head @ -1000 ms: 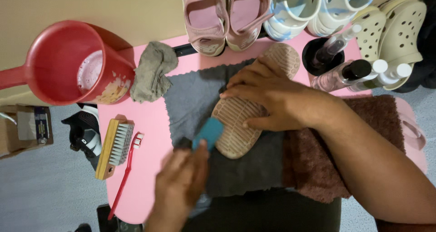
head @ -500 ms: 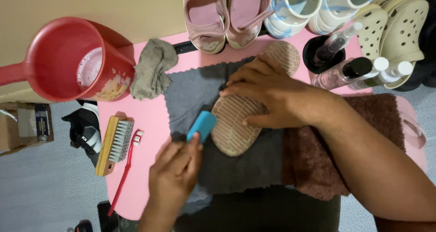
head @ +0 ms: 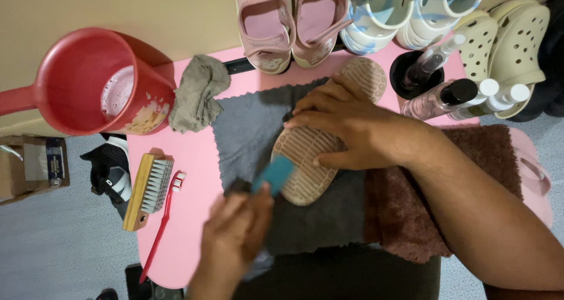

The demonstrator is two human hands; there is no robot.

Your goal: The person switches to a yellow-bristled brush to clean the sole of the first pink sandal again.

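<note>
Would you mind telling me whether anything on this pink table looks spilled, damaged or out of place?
Nothing stands out: the red jug stands upright, the wooden brush and red toothbrush lie side by side, no spill visible.

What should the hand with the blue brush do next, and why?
Probably push the blue brush forward across the shoe sole. The left hand holds it right at the sole's near edge, while the right hand presses the shoe flat on the grey cloth, so the ridged sole faces up, steadied for a stroke.
</note>
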